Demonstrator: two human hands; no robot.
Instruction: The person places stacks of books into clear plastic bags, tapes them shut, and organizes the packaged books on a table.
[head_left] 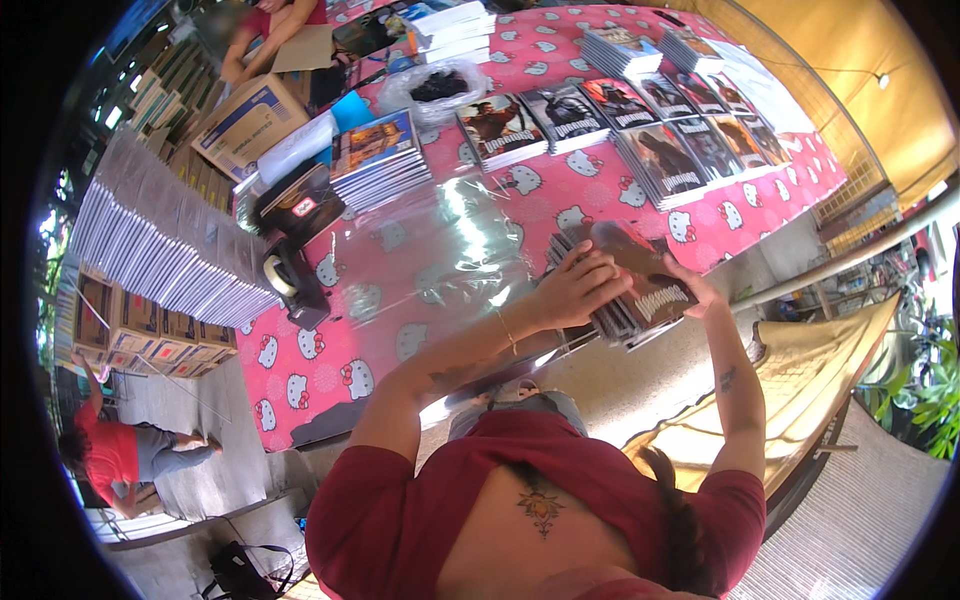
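Note:
Near the table's front edge I hold a stack of dark-covered booklets [648,268], tilted, between both hands. My left hand [576,290] grips its left side, the fingers bent over the top. Around the right edge wraps my right hand [697,287], thumb along the cover. Farther back on the table stand neat piles of similar booklets [668,160] with illustrated covers in rows. Clear plastic sheeting [430,250] lies flat to the left of my hands.
A black tape dispenser [297,285] stands by a tall pile of plastic-wrapped booklets [170,235] at the left. Behind are an orange-and-blue booklet pile [378,160], a cardboard box [250,125] and a bag of dark scraps [437,86]. Other people are at the far left and back.

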